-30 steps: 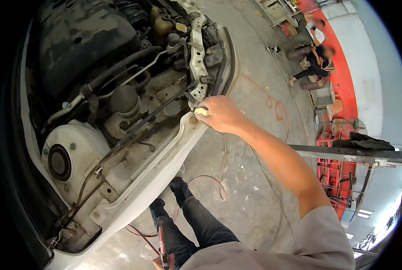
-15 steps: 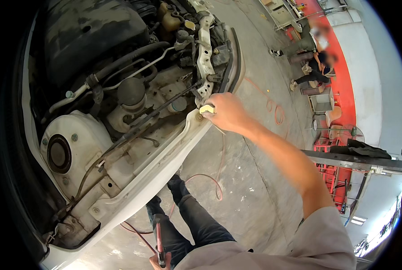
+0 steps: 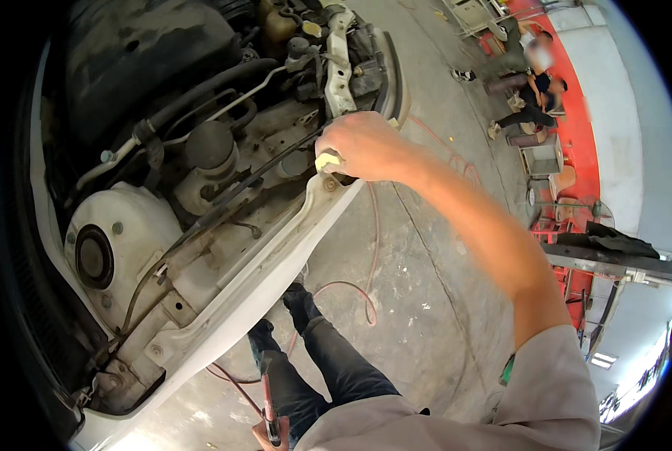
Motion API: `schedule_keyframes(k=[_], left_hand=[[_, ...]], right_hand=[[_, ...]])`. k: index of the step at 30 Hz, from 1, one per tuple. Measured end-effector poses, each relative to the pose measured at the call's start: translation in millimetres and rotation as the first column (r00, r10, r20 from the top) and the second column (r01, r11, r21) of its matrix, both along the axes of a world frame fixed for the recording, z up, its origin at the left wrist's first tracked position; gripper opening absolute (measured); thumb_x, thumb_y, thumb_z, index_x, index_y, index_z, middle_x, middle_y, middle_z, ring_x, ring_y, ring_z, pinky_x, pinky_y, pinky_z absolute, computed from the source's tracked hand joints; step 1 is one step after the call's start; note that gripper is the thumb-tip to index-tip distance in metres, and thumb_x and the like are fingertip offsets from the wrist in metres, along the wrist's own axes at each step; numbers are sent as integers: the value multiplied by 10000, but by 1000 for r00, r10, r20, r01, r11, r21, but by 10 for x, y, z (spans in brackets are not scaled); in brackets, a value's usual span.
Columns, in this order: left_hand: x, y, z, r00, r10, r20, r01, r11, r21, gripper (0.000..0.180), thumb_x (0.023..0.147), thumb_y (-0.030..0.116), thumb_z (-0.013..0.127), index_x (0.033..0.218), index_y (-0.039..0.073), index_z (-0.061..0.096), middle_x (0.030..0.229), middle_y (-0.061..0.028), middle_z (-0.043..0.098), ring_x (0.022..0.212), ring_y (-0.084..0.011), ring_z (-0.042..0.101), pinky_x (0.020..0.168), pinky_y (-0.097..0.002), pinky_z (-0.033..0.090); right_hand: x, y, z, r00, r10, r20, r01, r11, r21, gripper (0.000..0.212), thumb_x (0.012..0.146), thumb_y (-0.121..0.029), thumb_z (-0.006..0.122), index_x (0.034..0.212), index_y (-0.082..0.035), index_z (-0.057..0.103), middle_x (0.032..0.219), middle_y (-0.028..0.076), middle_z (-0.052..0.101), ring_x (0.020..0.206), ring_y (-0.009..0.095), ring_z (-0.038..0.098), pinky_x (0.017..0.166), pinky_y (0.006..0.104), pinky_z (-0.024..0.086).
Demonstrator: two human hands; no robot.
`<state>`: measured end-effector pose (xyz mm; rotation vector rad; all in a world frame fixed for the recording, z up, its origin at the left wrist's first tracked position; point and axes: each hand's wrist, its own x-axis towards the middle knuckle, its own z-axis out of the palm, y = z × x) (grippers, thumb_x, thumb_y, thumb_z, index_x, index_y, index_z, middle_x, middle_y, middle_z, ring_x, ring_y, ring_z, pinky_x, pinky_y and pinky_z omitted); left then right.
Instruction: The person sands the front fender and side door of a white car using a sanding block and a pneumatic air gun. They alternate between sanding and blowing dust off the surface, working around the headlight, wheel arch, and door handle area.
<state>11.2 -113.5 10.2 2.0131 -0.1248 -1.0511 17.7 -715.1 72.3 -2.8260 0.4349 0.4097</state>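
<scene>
My right hand (image 3: 367, 146) is closed around a small pale yellow block (image 3: 327, 161), most of it hidden by the fingers; its kind is unclear. The hand rests at the front corner of the white car fender (image 3: 268, 276), beside the metal crossbar (image 3: 339, 68) of the open engine bay. Low in the view, my left hand (image 3: 270, 437) grips a slim red and black hand tool (image 3: 270, 402), held upright near my legs. A red hose (image 3: 234, 387) runs close to this tool; whether they join cannot be made out.
The engine bay holds a black engine cover (image 3: 144, 56), a round black reservoir cap (image 3: 212, 144) and a white strut tower (image 3: 129, 218). Hose loops lie on the concrete floor (image 3: 418, 301). Two people (image 3: 539, 90) sit by a red wall at the right.
My right hand has shifted slightly left and up along the fender corner with the yellow block. The left hand still holds the red tool. The whole view has moved a little.
</scene>
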Motion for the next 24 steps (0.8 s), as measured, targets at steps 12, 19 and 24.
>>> schedule_keyframes(k=[12, 19, 24], left_hand=[[87, 149, 71, 985, -170, -32, 170, 985, 12, 299, 726, 58, 722, 573, 34, 465, 513, 5, 459, 488, -81, 404, 454, -296, 329], [302, -33, 181, 962, -271, -36, 272, 961, 53, 276, 724, 152, 716, 599, 6, 517, 494, -125, 418, 440, -149, 375, 442, -340, 348], [343, 7, 130, 950, -313, -1, 313, 950, -3, 276, 765, 174, 730, 635, 15, 546, 507, -106, 436, 466, -147, 366, 461, -327, 372]], right_hand=[[194, 286, 258, 985, 81, 150, -55, 983, -175, 257, 690, -46, 658, 942, -89, 640, 869, 31, 589, 932, 231, 581, 725, 372, 514], [-241, 1243, -50, 912, -231, 339, 241, 971, 15, 277, 755, -93, 697, 1012, -20, 622, 1023, 111, 583, 978, 294, 562, 835, 380, 491], [166, 2006, 1, 923, -145, 356, 101, 985, 139, 317, 727, -145, 729, 990, -8, 618, 1033, 113, 575, 972, 297, 563, 838, 399, 478]])
